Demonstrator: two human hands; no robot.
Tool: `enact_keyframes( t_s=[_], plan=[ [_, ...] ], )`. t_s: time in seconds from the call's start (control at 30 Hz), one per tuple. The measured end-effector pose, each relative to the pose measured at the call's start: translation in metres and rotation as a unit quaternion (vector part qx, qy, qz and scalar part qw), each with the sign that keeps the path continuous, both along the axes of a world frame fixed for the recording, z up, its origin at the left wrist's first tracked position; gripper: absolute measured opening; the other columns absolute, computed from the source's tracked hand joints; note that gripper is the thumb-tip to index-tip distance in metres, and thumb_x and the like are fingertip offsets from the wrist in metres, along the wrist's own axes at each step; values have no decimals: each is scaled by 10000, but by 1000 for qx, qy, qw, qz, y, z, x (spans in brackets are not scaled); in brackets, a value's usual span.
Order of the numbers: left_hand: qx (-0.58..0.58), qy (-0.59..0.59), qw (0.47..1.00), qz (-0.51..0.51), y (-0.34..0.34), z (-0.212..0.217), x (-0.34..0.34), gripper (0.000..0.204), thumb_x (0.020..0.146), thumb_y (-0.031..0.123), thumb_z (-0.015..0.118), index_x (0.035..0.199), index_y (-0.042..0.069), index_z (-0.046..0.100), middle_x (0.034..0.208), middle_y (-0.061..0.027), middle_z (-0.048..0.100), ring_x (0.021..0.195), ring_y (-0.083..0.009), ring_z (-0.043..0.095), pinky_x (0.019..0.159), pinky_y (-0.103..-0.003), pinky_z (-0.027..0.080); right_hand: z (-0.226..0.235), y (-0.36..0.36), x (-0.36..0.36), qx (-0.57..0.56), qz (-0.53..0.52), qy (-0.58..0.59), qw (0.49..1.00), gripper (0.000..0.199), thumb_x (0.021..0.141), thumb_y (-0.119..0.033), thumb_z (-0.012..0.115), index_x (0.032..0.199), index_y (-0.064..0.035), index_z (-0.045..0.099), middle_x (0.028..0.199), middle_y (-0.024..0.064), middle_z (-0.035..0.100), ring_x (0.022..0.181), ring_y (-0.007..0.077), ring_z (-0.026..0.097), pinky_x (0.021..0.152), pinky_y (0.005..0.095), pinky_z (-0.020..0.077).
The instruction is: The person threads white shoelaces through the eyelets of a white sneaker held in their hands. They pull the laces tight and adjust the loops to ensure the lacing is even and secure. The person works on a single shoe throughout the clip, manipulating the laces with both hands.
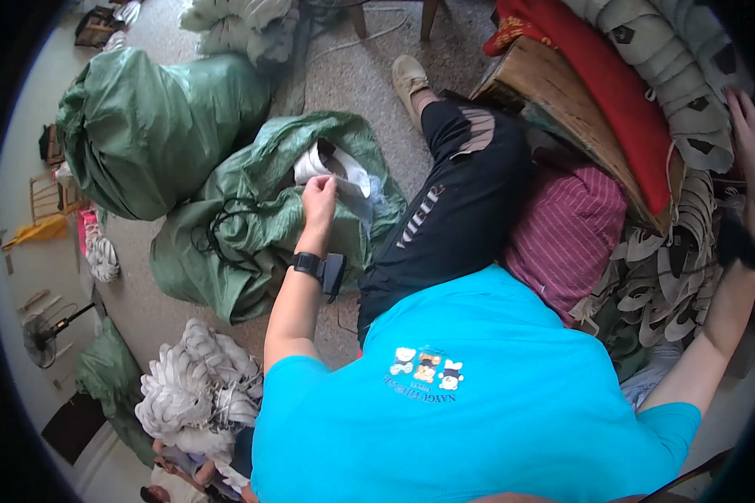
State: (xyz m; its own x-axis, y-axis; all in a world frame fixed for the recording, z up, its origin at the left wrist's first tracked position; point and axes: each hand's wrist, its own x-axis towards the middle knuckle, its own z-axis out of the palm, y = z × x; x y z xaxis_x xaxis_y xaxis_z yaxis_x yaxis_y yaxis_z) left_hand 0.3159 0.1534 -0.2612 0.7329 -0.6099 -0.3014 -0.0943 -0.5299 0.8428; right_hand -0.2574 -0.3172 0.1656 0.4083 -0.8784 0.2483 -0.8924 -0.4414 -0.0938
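My left hand [318, 200] is closed in a pinch at the edge of a white shoe upper [354, 174], which shows a dark inside. This upper lies in the mouth of an opened green woven sack [252, 180], beside some clear plastic [379, 205]. Far to the right, my right hand [747, 126] reaches up with its fingers stretched out. Its fingertips touch the side of a long row of nested pale shoe uppers [658, 59]. Whether they grip one of these is not clear.
Another full green sack [155, 126] stands at the far left. Right of my leg are a wooden board [562, 101], red cloth [617, 101] and a striped maroon cushion [566, 222]. More uppers [679, 260] hang below the row. White bundles [197, 386] and a fan [40, 339] are at left.
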Motion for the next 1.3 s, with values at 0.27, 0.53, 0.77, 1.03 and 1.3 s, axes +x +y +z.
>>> enact_keyframes(
  t_s=[0.27, 0.53, 0.77, 1.03, 1.3],
  plan=[
    [101, -552, 750, -349, -29, -20, -10, 185, 834, 193, 613, 993, 139, 691, 1075, -71, 638, 1221, -262, 516, 1091, -633, 296, -43, 106, -31, 141, -97, -158, 972, 300, 1026, -278, 588, 1235, -69, 640, 898, -49, 556, 746, 31, 460, 668, 180, 383],
    [253, -369, 782, -435, -84, -5, 49, 177, 911, 195, 528, 947, 154, 696, 954, -89, 730, 970, -280, 691, 1124, -626, 261, -45, 172, 18, 213, -97, -255, 938, 232, 1024, -269, 591, 1191, -131, 678, 778, -100, 524, 593, -33, 360, 520, 146, 268],
    [-22, -368, 887, -277, -90, 108, 53, 220, 969, 245, 594, 1095, 90, 688, 1071, -130, 707, 974, -328, 679, 819, -408, 548, -39, 215, 81, 227, -28, -300, 926, 158, 1018, -158, 576, 1097, -77, 687, 768, -86, 539, 629, -29, 421, 531, 157, 308],
    [-266, -453, 814, -249, -136, 296, -28, 141, 916, 34, 613, 1042, 42, 674, 930, -116, 646, 874, -305, 624, 818, -400, 478, -39, 243, 135, 101, 214, -266, 934, 123, 902, -65, 670, 1007, -2, 657, 884, 84, 646, 789, 186, 627, 712, 300, 501],
    [-370, -553, 506, -549, -181, 419, -192, 189, 733, 110, 665, 922, 106, 656, 876, -4, 594, 906, -187, 613, 1032, -435, 381, -60, 266, 167, 45, 270, -319, 907, 469, 831, -173, 783, 1244, -41, 603, 1166, 111, 642, 1056, 241, 627, 879, 358, 515]
  ],
)
